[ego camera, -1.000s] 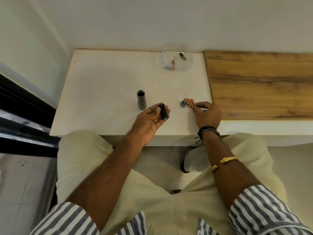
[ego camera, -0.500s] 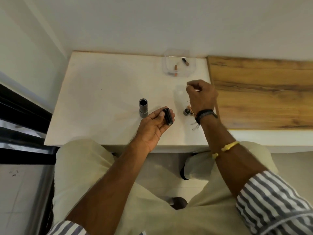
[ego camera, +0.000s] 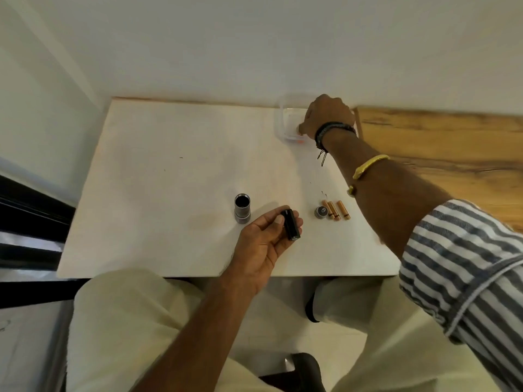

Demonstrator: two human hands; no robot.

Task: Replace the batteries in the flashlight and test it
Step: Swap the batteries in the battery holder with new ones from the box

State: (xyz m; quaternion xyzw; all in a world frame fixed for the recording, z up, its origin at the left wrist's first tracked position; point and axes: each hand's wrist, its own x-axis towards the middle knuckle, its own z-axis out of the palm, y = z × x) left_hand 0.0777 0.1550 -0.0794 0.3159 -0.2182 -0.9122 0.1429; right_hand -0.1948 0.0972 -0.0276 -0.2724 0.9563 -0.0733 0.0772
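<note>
Reaching into the clear container [ego camera: 280, 123], the right hand [ego camera: 329, 117] hides whether its fingers pinch anything; at 6 o'clock the left hand [ego camera: 263, 241] clamps the battery holder [ego camera: 291, 228], lying roughly 12-to-6.

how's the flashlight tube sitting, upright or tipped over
Upright: the tube stands on end on the table, with its open, dark mouth facing up.
</note>
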